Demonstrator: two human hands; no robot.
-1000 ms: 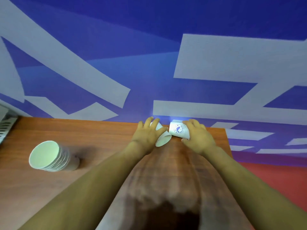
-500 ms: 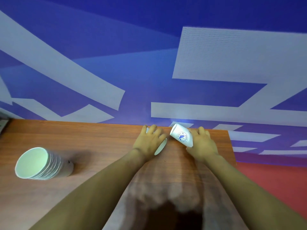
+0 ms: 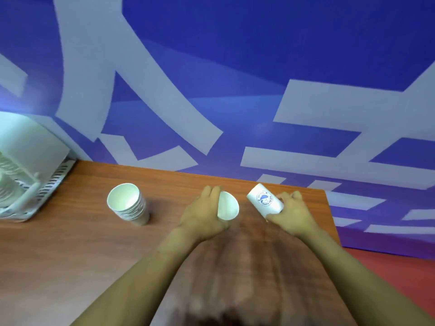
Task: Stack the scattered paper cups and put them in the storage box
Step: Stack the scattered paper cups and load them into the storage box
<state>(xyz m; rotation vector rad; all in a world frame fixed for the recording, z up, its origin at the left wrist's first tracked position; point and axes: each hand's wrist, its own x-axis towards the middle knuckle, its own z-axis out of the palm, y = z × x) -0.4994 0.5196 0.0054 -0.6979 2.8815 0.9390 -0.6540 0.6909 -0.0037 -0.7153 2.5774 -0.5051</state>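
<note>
My left hand grips a white paper cup on its side, its open mouth facing right. My right hand holds a second white cup with a blue round logo, its base pointing up and to the left toward the first cup. A small gap separates the two cups above the wooden table. A stack of several nested white cups stands on the table to the left of my hands. The white slotted storage box sits at the far left, with more cups inside it.
A blue wall with pale shapes rises just behind the table's far edge. The table's right edge runs close to my right hand, with red floor below it.
Both hands have lifted their cups off the table's far edge and turned them toward each other. The view has swung left, bringing the storage box and cup stack closer to centre.
</note>
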